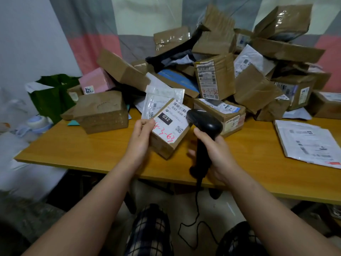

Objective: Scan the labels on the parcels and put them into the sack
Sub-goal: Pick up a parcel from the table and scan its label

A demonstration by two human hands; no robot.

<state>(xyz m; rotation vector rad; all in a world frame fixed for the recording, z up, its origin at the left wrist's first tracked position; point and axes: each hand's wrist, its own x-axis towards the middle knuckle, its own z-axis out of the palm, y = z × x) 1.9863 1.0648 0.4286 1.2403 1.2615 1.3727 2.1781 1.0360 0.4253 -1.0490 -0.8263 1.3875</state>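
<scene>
My left hand [139, 140] grips a small cardboard parcel [170, 131] above the table, its white label facing up with "032" and red handwriting on it. My right hand [215, 154] holds a black barcode scanner [204, 124] by the handle. The scanner's head sits right at the label's right edge. A black cable hangs from the handle down to the floor. Behind them, a big pile of parcels [217, 76] covers the back of the wooden table [92, 150]. No sack is clearly recognisable.
A brown box [103, 111] sits at the left of the table. White mailers [308, 145] lie at the right. A green bag [53, 95] stands beyond the table's left end. A striped curtain hangs behind. My knees are under the table's front edge.
</scene>
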